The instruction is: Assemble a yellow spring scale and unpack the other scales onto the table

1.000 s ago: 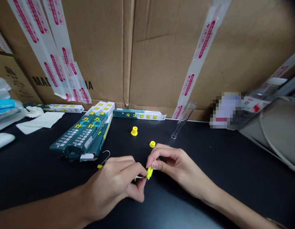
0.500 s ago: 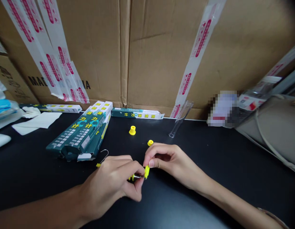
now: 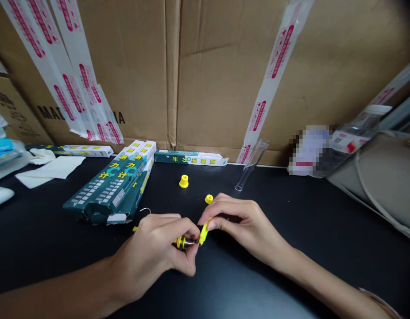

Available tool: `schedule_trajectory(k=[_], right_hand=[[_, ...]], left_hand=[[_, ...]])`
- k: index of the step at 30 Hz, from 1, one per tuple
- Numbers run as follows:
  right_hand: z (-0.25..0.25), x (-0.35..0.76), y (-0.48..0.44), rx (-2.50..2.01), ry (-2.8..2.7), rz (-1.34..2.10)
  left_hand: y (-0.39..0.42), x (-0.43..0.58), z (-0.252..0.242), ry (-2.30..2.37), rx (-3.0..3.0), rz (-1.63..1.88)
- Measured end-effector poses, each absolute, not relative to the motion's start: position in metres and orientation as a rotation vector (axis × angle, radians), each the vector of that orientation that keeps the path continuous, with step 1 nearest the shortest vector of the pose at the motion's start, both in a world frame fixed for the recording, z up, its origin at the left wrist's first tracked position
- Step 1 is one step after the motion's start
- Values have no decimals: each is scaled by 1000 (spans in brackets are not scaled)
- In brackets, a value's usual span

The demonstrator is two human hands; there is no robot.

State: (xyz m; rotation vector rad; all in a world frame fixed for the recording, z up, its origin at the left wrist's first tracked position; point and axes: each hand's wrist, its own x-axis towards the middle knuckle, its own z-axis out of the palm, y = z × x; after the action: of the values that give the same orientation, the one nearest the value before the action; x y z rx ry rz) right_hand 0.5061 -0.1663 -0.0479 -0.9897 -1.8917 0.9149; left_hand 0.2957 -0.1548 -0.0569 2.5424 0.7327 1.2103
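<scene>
My left hand [image 3: 160,248] pinches a small yellow-and-metal part [image 3: 183,242] just above the black table [image 3: 291,230]. My right hand [image 3: 240,223] pinches a thin yellow piece [image 3: 203,231] whose end meets that part. Both hands are closed and their fingertips nearly touch. A wire hook [image 3: 144,210] with a yellow end peeks out behind my left hand. Two loose yellow caps lie beyond the hands: one [image 3: 183,181] further back, one [image 3: 209,199] right by my right fingers. A clear plastic tube [image 3: 251,165] leans against the cardboard to the right of them.
Dark green boxes with yellow print [image 3: 114,184] lie stacked at left, with two more long boxes [image 3: 191,158] [image 3: 82,150] along the cardboard wall [image 3: 205,75]. White paper [image 3: 52,167] lies far left. A grey bag [image 3: 380,181] fills the right side.
Both hands have shifted slightly and the thin yellow piece has tilted. A yellow part in my left fingers now shows more clearly. The view has drifted a little.
</scene>
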Motion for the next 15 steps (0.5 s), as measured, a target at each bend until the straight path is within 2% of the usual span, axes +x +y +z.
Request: schedule_trajectory(k=[4,15], right_hand=[[-47,507,-170,-1085,-1776,1109],[-46,493,-205,-1298,-1740,939]], left_hand=[[-155,297,-55,808,2546,1227],[-154,299,-53,918,2444,1301]])
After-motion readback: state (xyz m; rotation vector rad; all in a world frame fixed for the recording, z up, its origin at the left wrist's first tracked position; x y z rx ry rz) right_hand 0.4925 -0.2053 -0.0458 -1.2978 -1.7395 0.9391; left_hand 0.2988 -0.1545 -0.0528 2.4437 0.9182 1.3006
